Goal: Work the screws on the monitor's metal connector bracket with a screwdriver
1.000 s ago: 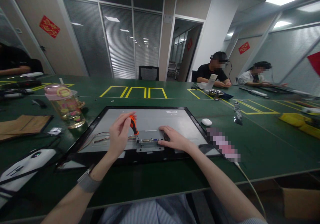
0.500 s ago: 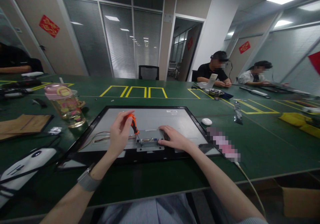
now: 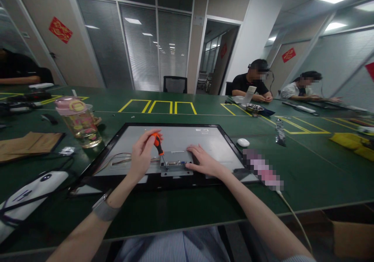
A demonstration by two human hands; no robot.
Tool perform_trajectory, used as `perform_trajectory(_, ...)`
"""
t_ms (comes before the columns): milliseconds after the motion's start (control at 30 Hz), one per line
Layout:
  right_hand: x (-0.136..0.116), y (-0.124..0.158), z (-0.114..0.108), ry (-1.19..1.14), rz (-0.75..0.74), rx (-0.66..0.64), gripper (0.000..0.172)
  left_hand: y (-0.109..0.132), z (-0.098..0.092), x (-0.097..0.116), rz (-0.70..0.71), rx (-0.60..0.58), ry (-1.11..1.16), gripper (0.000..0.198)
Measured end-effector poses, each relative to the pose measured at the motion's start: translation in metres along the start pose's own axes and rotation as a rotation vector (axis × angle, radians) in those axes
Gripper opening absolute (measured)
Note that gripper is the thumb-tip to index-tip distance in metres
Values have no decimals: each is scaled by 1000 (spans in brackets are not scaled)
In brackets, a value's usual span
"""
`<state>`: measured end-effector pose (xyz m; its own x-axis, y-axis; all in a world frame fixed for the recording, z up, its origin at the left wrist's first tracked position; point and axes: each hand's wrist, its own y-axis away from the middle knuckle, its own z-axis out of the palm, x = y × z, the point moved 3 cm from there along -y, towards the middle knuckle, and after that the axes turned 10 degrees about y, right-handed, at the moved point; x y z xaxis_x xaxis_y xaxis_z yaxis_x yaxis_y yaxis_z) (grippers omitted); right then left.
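Note:
A flat display panel (image 3: 217, 143) with a grey metal back and black frame lies on the table. Near its front edge sits a metal bracket (image 3: 177, 172) with video ports. My left hand (image 3: 142, 153) grips an orange and black screwdriver (image 3: 158, 143), tilted, its tip down at the bracket's left end. My right hand (image 3: 207, 162) rests with its fingers spread on the panel, the thumb touching the bracket's right end. Thin cables (image 3: 117, 160) run over the panel left of the bracket. The screw under the tip is too small to make out.
A pink-lidded bottle (image 3: 78, 121) stands left of the panel, near a brown paper packet (image 3: 32, 147) and a white case (image 3: 32, 199). A white earbud case (image 3: 243, 142) and a phone with a cable (image 3: 263, 170) lie to the right. Two people sit across the table.
The view has turned slightly left. My left hand stays on the screwdriver, its tip still at the bracket; my right hand keeps its place with fingers a little more spread.

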<state>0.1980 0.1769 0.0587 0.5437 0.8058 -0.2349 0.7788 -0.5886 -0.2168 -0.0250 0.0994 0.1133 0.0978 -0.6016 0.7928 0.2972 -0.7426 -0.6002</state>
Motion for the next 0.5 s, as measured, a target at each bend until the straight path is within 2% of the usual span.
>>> perform_trajectory(200,1,-1,2,0,21,-1,59,0,2,3,98,-2,-60,19)
perform_trajectory(333,0,-1,1,-12,10,-3,58,1,1,1,31,-26,-61,25)
perform_trajectory(500,1,-1,2,-28,3,-1,58,2,-1,-5,-40,-19,116,32)
